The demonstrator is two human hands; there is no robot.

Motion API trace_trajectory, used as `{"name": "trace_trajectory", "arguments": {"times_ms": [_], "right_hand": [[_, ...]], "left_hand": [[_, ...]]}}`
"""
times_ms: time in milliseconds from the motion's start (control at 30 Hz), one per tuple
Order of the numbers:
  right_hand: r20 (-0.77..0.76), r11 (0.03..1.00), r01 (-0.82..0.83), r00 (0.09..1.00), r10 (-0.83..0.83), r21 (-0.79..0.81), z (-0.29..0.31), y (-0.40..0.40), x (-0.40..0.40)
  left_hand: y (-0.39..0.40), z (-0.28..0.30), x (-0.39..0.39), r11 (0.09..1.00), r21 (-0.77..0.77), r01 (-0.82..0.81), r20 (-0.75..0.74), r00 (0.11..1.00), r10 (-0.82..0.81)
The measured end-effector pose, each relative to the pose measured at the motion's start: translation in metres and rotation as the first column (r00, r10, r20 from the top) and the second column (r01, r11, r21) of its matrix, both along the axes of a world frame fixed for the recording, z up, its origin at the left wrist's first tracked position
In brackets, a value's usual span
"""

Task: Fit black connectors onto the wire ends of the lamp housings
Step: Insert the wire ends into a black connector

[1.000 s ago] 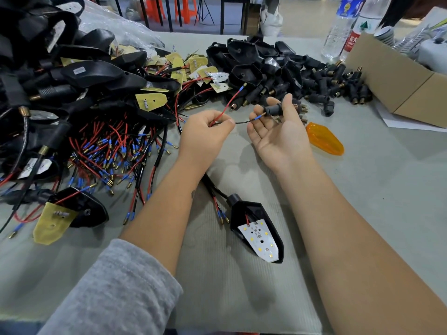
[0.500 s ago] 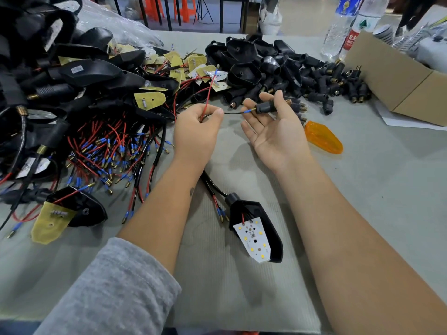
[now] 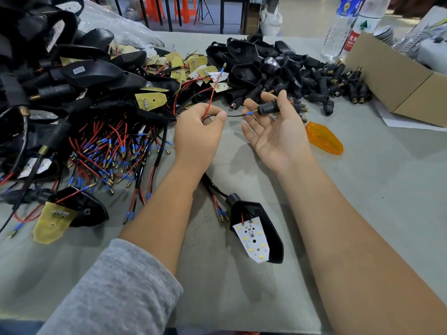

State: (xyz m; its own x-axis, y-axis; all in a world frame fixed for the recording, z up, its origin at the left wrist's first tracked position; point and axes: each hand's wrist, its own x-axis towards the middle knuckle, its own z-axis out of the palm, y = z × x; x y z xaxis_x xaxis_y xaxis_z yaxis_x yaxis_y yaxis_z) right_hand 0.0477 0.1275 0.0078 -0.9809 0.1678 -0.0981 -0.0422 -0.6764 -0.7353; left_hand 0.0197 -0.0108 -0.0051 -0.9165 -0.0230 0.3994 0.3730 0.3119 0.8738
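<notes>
Nearest us on the table (image 3: 362,213) lies a lamp housing (image 3: 263,228), LED board up, its sheathed lead running away beneath our left wrist. Above it our left hand (image 3: 197,131) is curled tight, thumb and forefinger pinching the black wire (image 3: 235,115) while the red wire (image 3: 212,93) springs free, tip in the air. Just beside it our right hand (image 3: 278,134), palm up, pinches a connector (image 3: 267,108) between thumb and fingertips; the black wire's blue tip sits at its mouth. We judge the threading step is in hand: one lead is entering, the red one is not yet in. The next move seems to call for steady feeding, then bringing the red tip alongside. Beyond lie the loose connector pile (image 3: 314,85), wired housings (image 3: 84,93) at left, a cardboard box (image 3: 399,81) at right
</notes>
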Motion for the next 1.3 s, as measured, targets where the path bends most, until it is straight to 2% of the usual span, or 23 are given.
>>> {"name": "trace_trajectory", "arguments": {"times_ms": [367,533,633,867,933,1033,1100,1200,1300], "right_hand": [[0.015,0.999,0.012,1.000,-0.013,0.047,0.002,-0.001,0.004],[0.045,0.986,-0.013,0.999,0.006,0.168,0.004,-0.006,0.004],[0.054,0.977,-0.025,0.998,0.014,0.214,0.005,-0.009,0.004],[0.039,0.979,-0.017,0.999,0.009,0.201,0.005,-0.012,0.004],[0.035,0.978,-0.023,0.999,0.016,0.207,0.005,-0.013,0.004],[0.025,0.981,-0.014,1.000,0.009,0.194,0.005,-0.016,0.003],[0.014,0.983,0.004,1.000,-0.007,0.182,0.004,-0.016,0.003],[0.003,0.988,0.004,1.000,-0.004,0.157,0.004,-0.015,0.002],[0.006,0.987,-0.020,1.000,0.020,0.161,0.004,-0.016,0.002]], "left_hand": [[0.003,0.003,0.006,0.998,0.000,0.069,-0.011,0.998,-0.069],[0.002,0.006,0.007,0.992,0.051,0.114,-0.012,0.993,-0.114],[0.003,0.006,0.009,0.984,0.032,0.177,-0.013,0.984,-0.177],[0.007,0.003,0.005,0.976,0.149,0.160,0.191,0.964,-0.187],[0.006,0.001,0.004,0.985,0.091,0.148,0.156,0.975,-0.161],[0.004,-0.001,0.002,0.995,-0.035,0.092,0.025,0.995,-0.091],[0.002,-0.001,0.002,0.997,0.000,0.077,-0.024,0.997,-0.077],[0.001,-0.001,0.002,0.991,0.093,0.098,0.024,0.995,-0.101],[0.002,-0.001,0.003,0.983,0.123,0.139,0.041,0.989,-0.145]]}}
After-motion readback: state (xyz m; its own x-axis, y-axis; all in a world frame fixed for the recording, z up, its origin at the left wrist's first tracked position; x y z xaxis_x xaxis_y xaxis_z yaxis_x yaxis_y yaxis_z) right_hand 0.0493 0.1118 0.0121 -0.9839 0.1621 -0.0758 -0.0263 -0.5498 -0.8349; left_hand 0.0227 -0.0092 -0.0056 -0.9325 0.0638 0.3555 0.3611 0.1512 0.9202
